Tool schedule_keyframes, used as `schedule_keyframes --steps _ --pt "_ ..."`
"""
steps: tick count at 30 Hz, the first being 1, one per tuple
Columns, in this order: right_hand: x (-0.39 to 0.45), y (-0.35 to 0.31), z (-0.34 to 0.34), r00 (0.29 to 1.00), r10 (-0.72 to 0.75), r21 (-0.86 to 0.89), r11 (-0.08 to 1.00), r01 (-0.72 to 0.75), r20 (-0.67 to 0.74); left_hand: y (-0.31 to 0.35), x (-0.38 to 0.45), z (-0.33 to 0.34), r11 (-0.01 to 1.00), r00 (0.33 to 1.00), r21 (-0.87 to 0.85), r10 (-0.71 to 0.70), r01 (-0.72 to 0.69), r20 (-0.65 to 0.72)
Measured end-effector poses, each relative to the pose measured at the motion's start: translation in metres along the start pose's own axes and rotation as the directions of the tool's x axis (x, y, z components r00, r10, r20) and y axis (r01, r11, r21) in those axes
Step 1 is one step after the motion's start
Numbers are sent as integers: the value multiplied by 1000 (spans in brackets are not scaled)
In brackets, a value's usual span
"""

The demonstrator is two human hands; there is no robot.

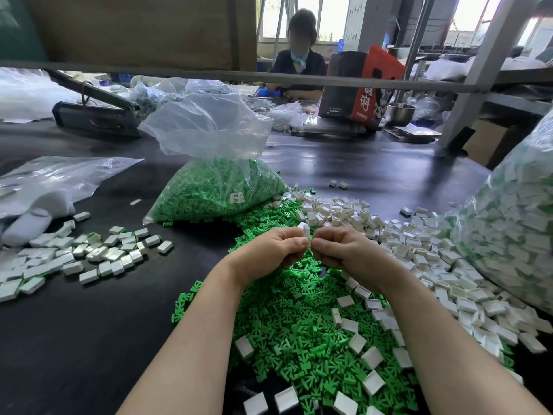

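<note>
L hand (269, 250) & R hand (344, 250) both pinch 1 white cap (305, 228) above green pcs (299, 324).

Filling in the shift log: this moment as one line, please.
left hand pinches white cap | right hand pinches it too | green pieces heaped beneath

Matt green plastic pieces (302, 324), glossy white plastic shells (419, 253), clear plastic bag (206, 127)
</note>
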State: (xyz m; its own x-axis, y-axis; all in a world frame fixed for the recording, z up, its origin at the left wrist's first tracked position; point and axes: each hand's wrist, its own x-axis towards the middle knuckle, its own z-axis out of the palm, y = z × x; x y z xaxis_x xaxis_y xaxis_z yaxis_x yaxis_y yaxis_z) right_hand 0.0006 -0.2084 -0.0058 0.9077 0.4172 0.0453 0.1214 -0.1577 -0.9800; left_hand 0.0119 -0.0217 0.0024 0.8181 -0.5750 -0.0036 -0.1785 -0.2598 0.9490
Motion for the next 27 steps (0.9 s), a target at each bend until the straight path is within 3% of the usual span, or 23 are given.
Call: schedule_keyframes --steps 18,27 --pt "-2 -2 3 999 -8 -186 982 1 -40 3 -4 -3 997 999 72 -8 5 35" --pt "-1 -3 5 999 10 -129 992 -15 -39 4 -2 -5 995 999 96 -3 -2 46"
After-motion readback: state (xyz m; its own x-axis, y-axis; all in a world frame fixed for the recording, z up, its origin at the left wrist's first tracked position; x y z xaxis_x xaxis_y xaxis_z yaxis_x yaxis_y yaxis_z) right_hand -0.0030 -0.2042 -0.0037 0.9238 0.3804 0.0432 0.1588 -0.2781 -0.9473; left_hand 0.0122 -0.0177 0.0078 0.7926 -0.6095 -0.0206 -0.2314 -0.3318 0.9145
